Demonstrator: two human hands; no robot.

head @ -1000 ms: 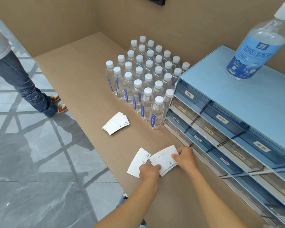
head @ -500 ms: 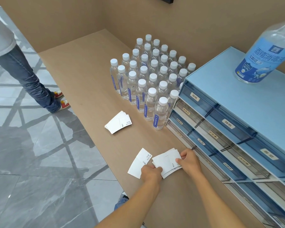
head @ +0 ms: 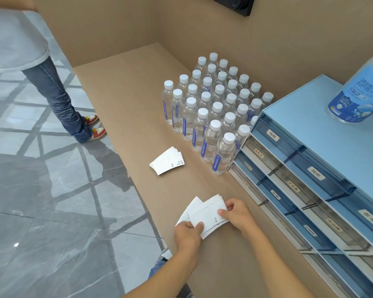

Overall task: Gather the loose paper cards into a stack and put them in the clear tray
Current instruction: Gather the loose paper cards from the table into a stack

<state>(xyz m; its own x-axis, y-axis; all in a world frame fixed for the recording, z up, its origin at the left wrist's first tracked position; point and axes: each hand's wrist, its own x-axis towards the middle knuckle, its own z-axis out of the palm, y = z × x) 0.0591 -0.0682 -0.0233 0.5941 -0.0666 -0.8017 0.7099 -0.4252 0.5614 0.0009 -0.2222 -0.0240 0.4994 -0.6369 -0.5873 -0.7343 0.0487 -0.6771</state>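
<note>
Several white paper cards lie fanned on the brown counter near its front edge. My left hand pinches their lower left corner, with one loose card tucked under the bunch there. My right hand grips their right edge. A second small pile of white cards lies further back, apart from both hands. No clear tray is identifiable; the blue drawer cabinet with translucent drawers stands to the right.
A block of several small water bottles stands behind the far pile. A large disinfectant bottle sits on the cabinet top. A person in jeans stands on the tiled floor left of the counter.
The single card that lay left of the bunch has been drawn in against the bunch under my left hand. The far pile has not moved.
</note>
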